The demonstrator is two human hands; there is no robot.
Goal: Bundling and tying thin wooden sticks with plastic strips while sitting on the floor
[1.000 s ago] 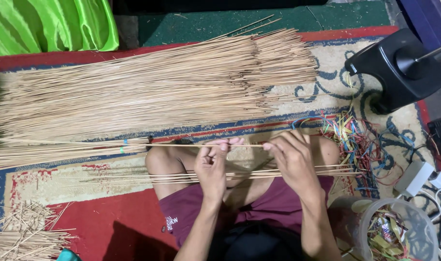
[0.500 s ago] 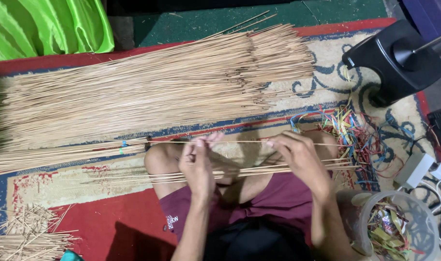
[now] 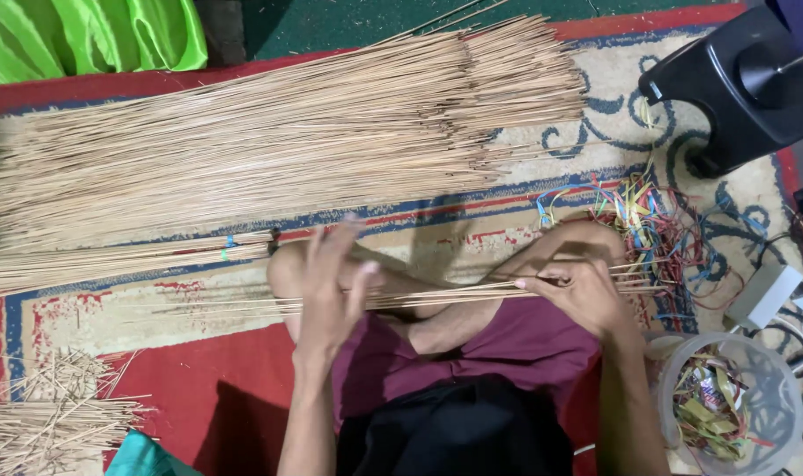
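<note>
While the right hand (image 3: 577, 295) is pinching the thin sticks (image 3: 472, 293) lying across the lap at centre frame, the left hand (image 3: 331, 282) is lifting off them, fingers spread open. A second earlier both hands were gripping the bundle; the large stick pile (image 3: 269, 132) across the upper frame is lying unchanged.

A patterned rug (image 3: 84, 313) (red, cream and blue) covers the floor. On it lie a broad heap of thin sticks (image 3: 269, 141), a smaller pile of short stick offcuts (image 3: 49, 414), a tangle of coloured ties (image 3: 657, 229), a black stool (image 3: 736, 84), a clear tub (image 3: 771, 388) and green fabric (image 3: 84, 35).
</note>
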